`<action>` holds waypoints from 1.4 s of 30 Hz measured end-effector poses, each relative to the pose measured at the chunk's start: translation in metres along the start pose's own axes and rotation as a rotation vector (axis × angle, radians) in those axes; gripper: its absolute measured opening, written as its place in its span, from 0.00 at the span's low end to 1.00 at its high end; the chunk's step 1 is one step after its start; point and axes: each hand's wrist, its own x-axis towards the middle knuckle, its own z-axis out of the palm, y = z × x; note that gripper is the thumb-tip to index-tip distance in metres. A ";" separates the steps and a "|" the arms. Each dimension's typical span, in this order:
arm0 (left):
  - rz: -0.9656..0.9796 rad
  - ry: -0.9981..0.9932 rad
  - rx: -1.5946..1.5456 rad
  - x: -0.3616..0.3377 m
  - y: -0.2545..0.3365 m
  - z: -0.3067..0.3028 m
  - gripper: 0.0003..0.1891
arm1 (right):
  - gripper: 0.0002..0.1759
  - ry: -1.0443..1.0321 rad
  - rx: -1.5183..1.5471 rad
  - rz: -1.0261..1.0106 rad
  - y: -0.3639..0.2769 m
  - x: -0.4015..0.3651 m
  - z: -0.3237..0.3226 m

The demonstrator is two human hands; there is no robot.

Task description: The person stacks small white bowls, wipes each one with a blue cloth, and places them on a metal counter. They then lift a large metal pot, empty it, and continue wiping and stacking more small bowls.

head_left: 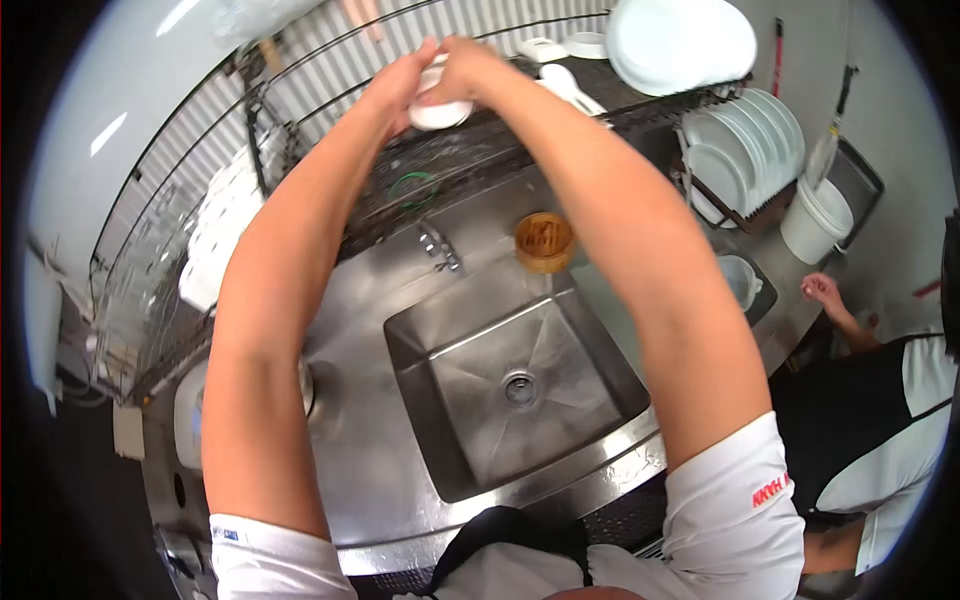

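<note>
Both my arms reach up over the steel sink [470, 350] to the wire shelf [330, 60] above it. My left hand [395, 85] and my right hand [470, 65] together grip a small white bowl [440, 112] at the shelf's front edge. The bowl is mostly covered by my fingers. More white dishes [560, 80] lie on the shelf just to the right of my hands.
A round wooden holder [544, 241] stands behind the basin, next to the tap [438, 246]. White plates [745, 145] fill a rack at the right, with a white bucket [815, 220] beside it. Another person's hand [825, 292] and apron are at the right edge. Stacked dishes [215, 235] sit left.
</note>
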 end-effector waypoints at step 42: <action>0.708 2.403 -0.165 -1.318 -0.217 -0.464 0.26 | 0.23 -1.421 1.145 -0.790 -1.071 -0.892 0.361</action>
